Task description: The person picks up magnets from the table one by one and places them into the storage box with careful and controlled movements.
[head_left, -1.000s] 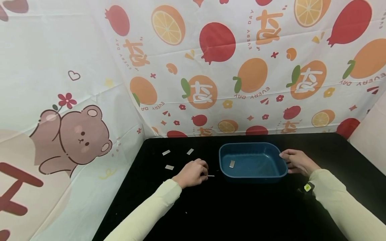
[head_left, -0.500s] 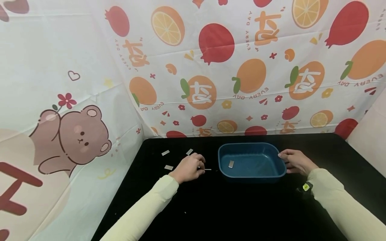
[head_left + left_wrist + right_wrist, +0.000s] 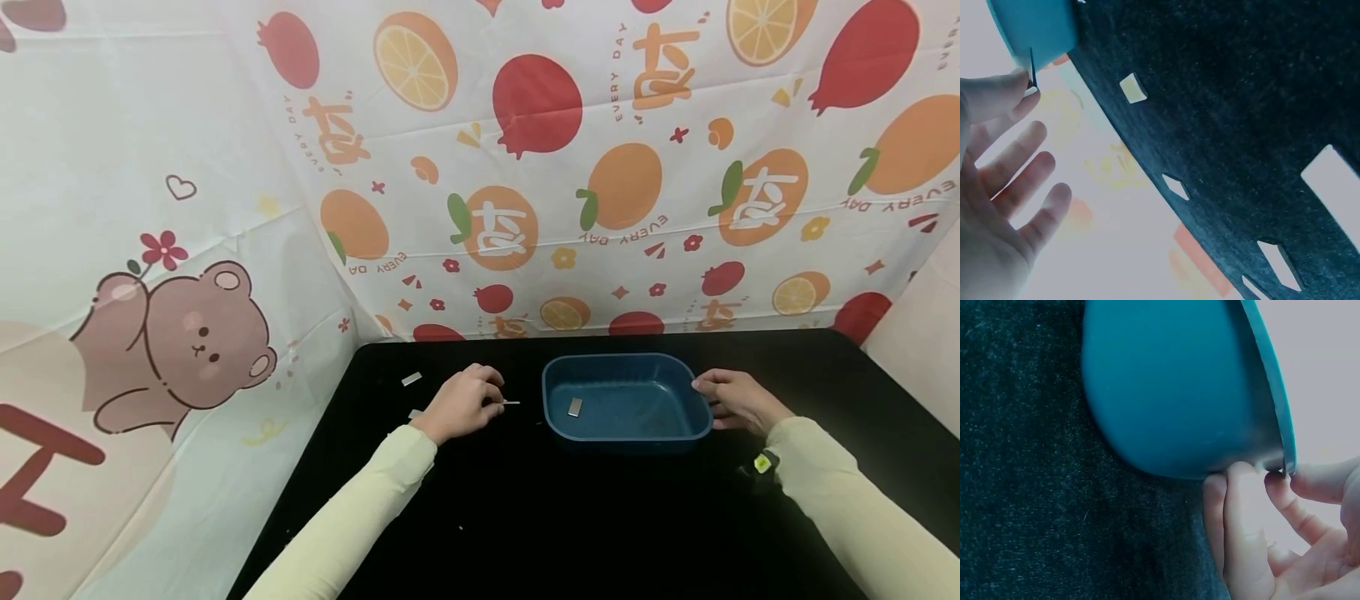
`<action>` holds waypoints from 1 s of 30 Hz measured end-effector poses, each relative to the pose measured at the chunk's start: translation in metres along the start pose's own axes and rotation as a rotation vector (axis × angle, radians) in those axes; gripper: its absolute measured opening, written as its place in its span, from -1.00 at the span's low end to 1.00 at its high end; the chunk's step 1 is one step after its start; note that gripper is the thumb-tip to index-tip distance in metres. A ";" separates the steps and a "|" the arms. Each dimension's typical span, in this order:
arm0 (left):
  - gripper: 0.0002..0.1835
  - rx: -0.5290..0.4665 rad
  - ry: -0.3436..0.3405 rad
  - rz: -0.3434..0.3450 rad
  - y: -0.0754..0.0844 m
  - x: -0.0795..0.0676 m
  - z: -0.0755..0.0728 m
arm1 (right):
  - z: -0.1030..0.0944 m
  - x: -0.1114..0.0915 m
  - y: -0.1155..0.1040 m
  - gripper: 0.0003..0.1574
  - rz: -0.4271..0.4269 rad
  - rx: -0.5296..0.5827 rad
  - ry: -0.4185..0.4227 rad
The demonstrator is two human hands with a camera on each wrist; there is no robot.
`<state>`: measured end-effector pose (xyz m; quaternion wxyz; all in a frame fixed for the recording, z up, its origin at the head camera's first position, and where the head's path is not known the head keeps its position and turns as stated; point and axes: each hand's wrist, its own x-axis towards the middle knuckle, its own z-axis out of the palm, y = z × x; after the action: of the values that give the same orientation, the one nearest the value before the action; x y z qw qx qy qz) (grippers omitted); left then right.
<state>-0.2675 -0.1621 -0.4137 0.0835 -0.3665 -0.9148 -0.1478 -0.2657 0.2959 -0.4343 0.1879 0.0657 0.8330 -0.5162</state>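
Note:
My left hand [image 3: 467,402] pinches a small flat rectangular piece [image 3: 511,403] between thumb and forefinger, over the table left of the blue plastic basin [image 3: 622,438]. Seen edge-on in the left wrist view, that piece [image 3: 1033,70] is a thin strip, and the other fingers are spread away from it. My right hand [image 3: 742,403] grips the basin's right end. The right wrist view has the thumb at the basin's rim [image 3: 1277,406] and fingertips against its outer wall. One silvery rectangular piece [image 3: 575,407] lies inside the basin, toward its left end.
Another pale rectangular piece [image 3: 412,379] lies at the table's back left, and one more [image 3: 415,413] shows partly behind my left hand. Several such pieces [image 3: 1175,186] lie apart on the black table [image 3: 1222,94]. A fruit-print cloth [image 3: 555,283] hangs behind the table.
My left hand has moved farther back and slightly left with the pinched piece, now covering the spot where a loose piece showed. My right hand stays on the basin.

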 end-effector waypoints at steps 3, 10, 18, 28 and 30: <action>-0.88 0.009 0.006 0.001 -0.001 0.000 -0.002 | 0.001 0.000 0.000 -0.47 -0.002 0.004 -0.001; -0.91 -0.015 0.033 -0.023 0.000 0.004 -0.010 | 0.002 0.000 0.001 -0.49 -0.004 0.011 -0.001; -0.91 -0.005 0.054 -0.035 0.001 0.008 -0.018 | 0.001 -0.001 0.001 -0.50 -0.008 0.018 -0.002; -0.88 0.017 0.064 0.007 0.003 0.017 -0.027 | 0.002 -0.003 0.001 -0.48 -0.008 0.007 0.002; -0.87 0.031 0.069 0.019 0.004 0.018 -0.029 | 0.003 -0.002 0.002 -0.47 -0.009 0.009 0.004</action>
<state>-0.2762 -0.1571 -0.3803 0.1220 -0.3688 -0.9099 -0.1455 -0.2623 0.2944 -0.4357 0.1836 0.0640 0.8312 -0.5208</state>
